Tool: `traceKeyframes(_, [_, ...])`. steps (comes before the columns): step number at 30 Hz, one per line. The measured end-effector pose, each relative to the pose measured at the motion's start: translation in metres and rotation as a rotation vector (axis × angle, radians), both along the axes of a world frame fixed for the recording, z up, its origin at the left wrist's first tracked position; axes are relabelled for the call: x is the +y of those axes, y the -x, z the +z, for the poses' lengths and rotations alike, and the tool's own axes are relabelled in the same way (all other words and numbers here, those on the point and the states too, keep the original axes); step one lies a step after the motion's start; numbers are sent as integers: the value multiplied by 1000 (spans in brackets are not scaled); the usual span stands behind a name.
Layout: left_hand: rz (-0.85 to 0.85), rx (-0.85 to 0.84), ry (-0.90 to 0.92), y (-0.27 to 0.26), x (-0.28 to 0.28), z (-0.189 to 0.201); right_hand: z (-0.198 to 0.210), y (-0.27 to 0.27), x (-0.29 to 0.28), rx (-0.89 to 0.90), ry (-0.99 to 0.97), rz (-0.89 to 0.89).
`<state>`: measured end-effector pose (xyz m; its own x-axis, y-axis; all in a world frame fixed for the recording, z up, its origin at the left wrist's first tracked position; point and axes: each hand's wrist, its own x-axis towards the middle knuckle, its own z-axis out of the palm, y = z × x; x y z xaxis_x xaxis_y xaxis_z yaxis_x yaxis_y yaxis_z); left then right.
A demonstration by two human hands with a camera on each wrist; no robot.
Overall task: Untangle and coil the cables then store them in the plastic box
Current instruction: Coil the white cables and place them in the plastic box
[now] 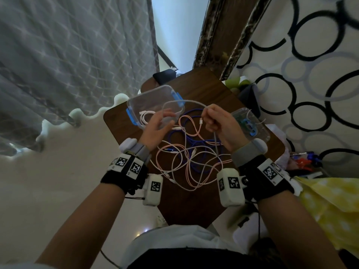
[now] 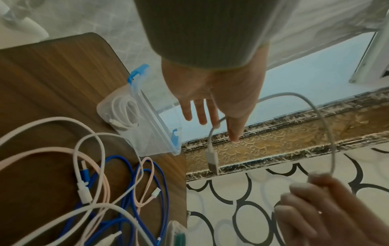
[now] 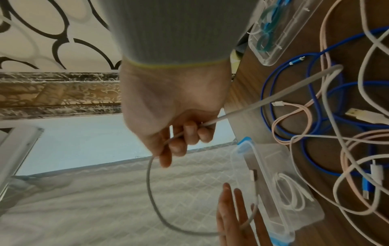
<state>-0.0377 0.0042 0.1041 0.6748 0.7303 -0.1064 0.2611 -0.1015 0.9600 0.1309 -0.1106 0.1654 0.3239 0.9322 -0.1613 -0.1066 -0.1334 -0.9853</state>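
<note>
A grey cable (image 1: pixel 186 101) arcs in the air between my hands above the clear plastic box (image 1: pixel 151 98). My right hand (image 1: pixel 211 121) grips the cable with curled fingers (image 3: pixel 185 138). My left hand (image 1: pixel 159 123) pinches it near the USB plug (image 2: pixel 212 159) between thumb and forefinger, its other fingers (image 2: pixel 200 113) straight. A coiled white cable (image 1: pixel 144 116) lies inside the box (image 2: pixel 155 133). A tangle of pink, blue and white cables (image 1: pixel 190 158) is spread on the brown table (image 1: pixel 194 200) below my hands.
The box's clear lid (image 1: pixel 252 125) with blue clips lies at the table's right edge. A dark object (image 1: pixel 165 74) sits at the far corner. A quilted grey mattress (image 1: pixel 68 55) is on the left, yellow cloth (image 1: pixel 330 200) on the right.
</note>
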Motion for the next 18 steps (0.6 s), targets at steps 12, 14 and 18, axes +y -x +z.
traceKeyframes(12, [79, -422, 302, 8, -12, 25, -60, 7, 7, -960, 450, 199])
traceKeyframes(14, [52, -427, 268, 3, -15, 29, -61, 24, 7, -977, 375, 363])
traceKeyframes(18, [7, -363, 198, -4, -19, 21, -54, 51, 9, -970, 176, 548])
